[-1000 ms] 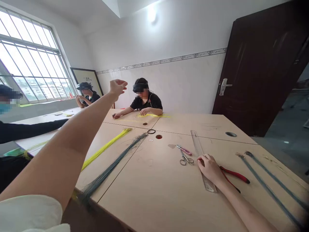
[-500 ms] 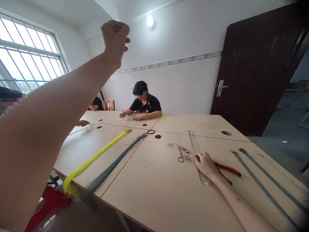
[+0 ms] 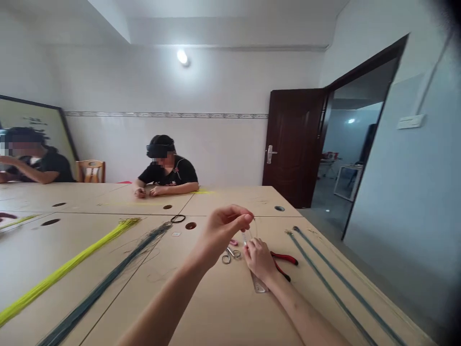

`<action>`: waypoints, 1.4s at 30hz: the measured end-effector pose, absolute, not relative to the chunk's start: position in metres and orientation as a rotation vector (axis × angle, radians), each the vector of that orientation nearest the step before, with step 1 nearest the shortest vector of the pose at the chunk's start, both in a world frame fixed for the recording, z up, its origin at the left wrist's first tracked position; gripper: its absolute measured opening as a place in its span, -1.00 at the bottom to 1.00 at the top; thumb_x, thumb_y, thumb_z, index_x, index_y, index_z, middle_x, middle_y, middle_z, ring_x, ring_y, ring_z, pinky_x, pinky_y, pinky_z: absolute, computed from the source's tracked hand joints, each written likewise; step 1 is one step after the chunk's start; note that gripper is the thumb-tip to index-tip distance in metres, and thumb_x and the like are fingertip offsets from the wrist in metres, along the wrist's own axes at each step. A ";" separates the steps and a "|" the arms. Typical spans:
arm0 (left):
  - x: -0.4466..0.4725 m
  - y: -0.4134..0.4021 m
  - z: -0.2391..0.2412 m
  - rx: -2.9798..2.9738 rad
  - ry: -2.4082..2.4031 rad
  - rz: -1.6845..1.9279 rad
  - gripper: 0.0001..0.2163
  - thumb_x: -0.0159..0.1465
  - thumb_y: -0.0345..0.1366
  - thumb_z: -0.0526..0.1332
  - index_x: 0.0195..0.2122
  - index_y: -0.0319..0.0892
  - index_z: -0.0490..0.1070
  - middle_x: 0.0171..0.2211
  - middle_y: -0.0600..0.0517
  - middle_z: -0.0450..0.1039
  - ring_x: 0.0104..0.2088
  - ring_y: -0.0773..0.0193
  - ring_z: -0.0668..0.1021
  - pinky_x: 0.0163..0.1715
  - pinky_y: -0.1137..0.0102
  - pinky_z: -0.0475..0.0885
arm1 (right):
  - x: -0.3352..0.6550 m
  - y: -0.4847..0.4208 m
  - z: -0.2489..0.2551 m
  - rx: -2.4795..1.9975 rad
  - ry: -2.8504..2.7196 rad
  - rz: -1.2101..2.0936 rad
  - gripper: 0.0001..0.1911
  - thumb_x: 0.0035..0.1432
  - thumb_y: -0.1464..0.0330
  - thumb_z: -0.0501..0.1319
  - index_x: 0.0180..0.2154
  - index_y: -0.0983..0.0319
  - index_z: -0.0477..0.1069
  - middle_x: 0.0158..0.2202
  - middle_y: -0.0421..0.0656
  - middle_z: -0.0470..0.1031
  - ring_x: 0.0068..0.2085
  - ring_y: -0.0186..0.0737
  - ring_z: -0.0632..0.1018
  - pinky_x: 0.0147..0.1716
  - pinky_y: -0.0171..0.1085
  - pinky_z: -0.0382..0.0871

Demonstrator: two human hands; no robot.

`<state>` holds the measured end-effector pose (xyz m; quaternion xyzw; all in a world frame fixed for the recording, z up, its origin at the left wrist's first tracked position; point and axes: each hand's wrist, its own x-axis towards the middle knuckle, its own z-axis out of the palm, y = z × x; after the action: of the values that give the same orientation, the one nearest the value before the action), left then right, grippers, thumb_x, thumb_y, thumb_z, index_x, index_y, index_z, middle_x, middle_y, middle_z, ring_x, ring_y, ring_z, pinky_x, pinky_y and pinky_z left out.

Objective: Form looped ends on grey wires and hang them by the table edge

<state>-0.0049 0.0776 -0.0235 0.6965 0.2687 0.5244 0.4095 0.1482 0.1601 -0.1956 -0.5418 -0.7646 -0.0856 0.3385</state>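
My left hand (image 3: 225, 231) is raised over the table, thumb and index finger pinched on a thin pale thread (image 3: 256, 226). The thread curves down toward my right hand (image 3: 260, 258), which rests on a clear ruler (image 3: 260, 285) with its fingers bent together. What those fingers hold underneath is hidden. Just right of that hand lie red-handled pliers (image 3: 285, 258). To its left are small metal scissors (image 3: 226, 258) and a pink-handled tool (image 3: 234, 242), both partly covered by my left hand.
A yellow strand bundle (image 3: 75, 262) and a blue-grey bundle (image 3: 111, 276) lie at left. Two thinner blue-grey bundles (image 3: 324, 274) lie at right. A black ring (image 3: 177, 218) sits beside a table hole (image 3: 190, 225). A co-worker (image 3: 167, 166) sits opposite; another person (image 3: 39, 161) sits farther left.
My left hand has come down from high at the upper left to just above my right hand. My right hand stays on the ruler. The view has turned right.
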 end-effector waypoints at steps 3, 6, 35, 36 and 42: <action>-0.008 0.076 -0.022 1.699 0.652 1.346 -0.85 0.17 -0.21 0.24 -0.40 -0.20 0.45 -0.49 0.07 0.40 -0.48 0.44 0.37 -0.55 0.56 0.25 | 0.143 0.153 -0.173 -1.320 -1.961 -0.185 -0.83 0.21 0.32 0.14 -0.33 0.31 0.39 -0.30 -0.17 0.44 -0.22 -0.26 0.48 -0.18 -0.14 0.38; -0.015 0.068 -0.014 1.681 0.640 1.339 -0.88 0.15 -0.24 0.27 -0.42 -0.19 0.47 -0.46 0.07 0.42 -0.45 0.44 0.38 -0.50 0.55 0.27 | 0.137 0.141 -0.126 -1.197 -1.890 -0.086 -0.85 0.24 0.36 0.09 -0.31 0.30 0.37 -0.29 -0.16 0.45 -0.22 -0.27 0.48 -0.19 -0.18 0.38; -0.024 0.034 -0.008 1.467 0.488 1.356 -0.89 0.18 -0.37 0.24 -0.49 -0.18 0.43 -0.23 0.08 0.35 -0.31 0.42 0.43 -0.31 0.57 0.39 | 0.132 0.020 -0.003 -0.651 -1.965 -0.179 -0.92 0.16 0.48 0.15 -0.36 0.21 0.38 -0.36 -0.22 0.44 -0.34 -0.35 0.47 -0.40 -0.36 0.38; -0.024 0.034 -0.008 1.449 0.466 1.347 -0.89 0.19 -0.36 0.23 -0.48 -0.18 0.43 -0.24 0.09 0.35 -0.31 0.43 0.43 -0.30 0.58 0.38 | 0.133 0.021 -0.003 -0.616 -1.987 -0.281 -0.92 0.14 0.51 0.16 -0.35 0.23 0.37 -0.34 -0.21 0.44 -0.32 -0.34 0.47 -0.37 -0.35 0.39; -0.020 0.035 -0.011 1.358 0.434 1.242 -0.87 0.21 -0.31 0.21 -0.47 -0.17 0.40 -0.36 0.11 0.35 -0.40 0.44 0.38 -0.39 0.55 0.33 | 0.136 0.027 -0.004 -0.486 -1.980 -0.679 -0.92 0.10 0.54 0.20 -0.40 0.29 0.34 -0.32 -0.14 0.45 -0.24 -0.24 0.46 -0.20 -0.22 0.39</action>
<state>-0.0205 0.0348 -0.0110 0.5823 0.1860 0.5326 0.5854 0.1358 0.0274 -0.0044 -0.1987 -0.8101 -0.2777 0.4765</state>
